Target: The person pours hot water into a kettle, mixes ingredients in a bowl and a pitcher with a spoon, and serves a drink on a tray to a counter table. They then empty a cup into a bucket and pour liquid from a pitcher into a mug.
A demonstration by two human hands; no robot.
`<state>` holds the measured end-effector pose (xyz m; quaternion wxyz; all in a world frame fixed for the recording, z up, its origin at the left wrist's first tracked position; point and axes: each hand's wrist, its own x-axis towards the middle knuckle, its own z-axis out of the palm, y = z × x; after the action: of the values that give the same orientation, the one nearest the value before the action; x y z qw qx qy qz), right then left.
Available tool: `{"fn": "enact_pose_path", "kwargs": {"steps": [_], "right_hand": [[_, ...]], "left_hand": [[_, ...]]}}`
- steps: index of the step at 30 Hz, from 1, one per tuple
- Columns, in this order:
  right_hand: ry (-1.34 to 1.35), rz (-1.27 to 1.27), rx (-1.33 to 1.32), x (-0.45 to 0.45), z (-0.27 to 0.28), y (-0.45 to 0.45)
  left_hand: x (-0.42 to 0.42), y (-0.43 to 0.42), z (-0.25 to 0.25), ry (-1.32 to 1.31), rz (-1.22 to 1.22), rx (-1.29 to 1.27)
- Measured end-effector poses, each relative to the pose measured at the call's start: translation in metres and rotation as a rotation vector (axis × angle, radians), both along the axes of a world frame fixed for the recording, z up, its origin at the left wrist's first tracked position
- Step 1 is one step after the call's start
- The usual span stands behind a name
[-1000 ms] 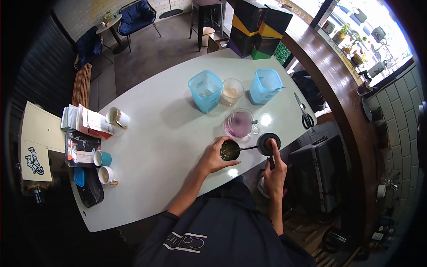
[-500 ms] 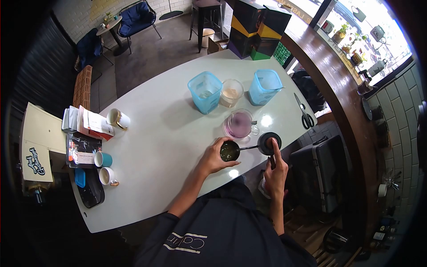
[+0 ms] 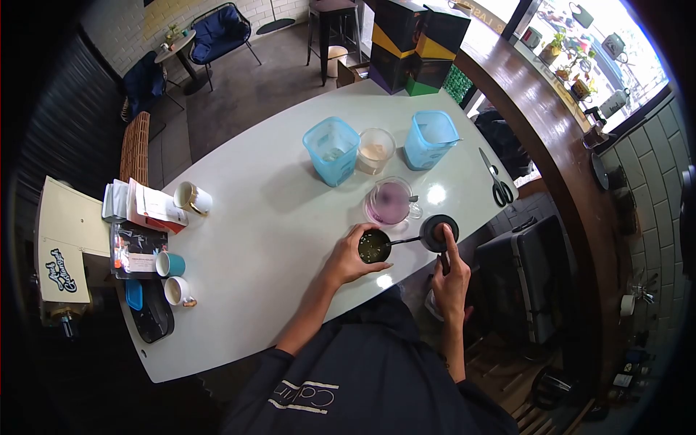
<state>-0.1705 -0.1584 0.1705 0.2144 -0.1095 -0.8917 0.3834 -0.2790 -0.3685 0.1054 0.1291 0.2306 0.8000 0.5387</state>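
My left hand [image 3: 351, 257] is wrapped around the side of a dark round cup [image 3: 374, 247] on the white table. Greenish-brown liquid with pale specks shows inside it. My right hand [image 3: 451, 281] grips the handle of a black gooseneck kettle [image 3: 429, 233], with the index finger pressed on its lid. The kettle's thin spout reaches left over the cup's rim; I cannot make out whether a stream leaves it. Just beyond the cup stands a glass cup [image 3: 390, 202] of purplish liquid, with a spoon-like handle at its right side.
Two blue plastic tubs [image 3: 332, 154] [image 3: 429, 142] flank a glass cup [image 3: 375, 153] with beige contents. Scissors [image 3: 499, 183] lie by the right edge. Mugs [image 3: 191, 199] and a teal cup [image 3: 170, 264] stand at the left. Black boxes [image 3: 417, 47] sit at the far end.
The view has turned very slightly. Both hands, the cup and the kettle keep almost the same positions, and a few more pale specks show in the cup.
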Motion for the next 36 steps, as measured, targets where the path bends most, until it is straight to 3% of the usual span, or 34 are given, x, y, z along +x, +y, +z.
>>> {"fn": "enact_pose_path", "kwargs": {"steps": [23, 29, 31, 36], "right_hand": [[-0.053, 0.007, -0.031, -0.003, -0.004, 0.0], [-0.178, -0.045, -0.127, -0.002, -0.011, 0.0], [-0.099, -0.03, -0.329, -0.002, -0.023, 0.002], [-0.101, -0.022, -0.451, 0.002, -0.041, 0.01]], "left_hand": [[0.0, 0.0, 0.002, -0.043, -0.003, -0.042], [0.001, 0.0, 0.0, -0.017, 0.0, -0.04], [0.001, 0.0, 0.0, -0.018, 0.0, -0.043], [0.001, 0.0, 0.0, -0.015, 0.0, -0.026]]}}
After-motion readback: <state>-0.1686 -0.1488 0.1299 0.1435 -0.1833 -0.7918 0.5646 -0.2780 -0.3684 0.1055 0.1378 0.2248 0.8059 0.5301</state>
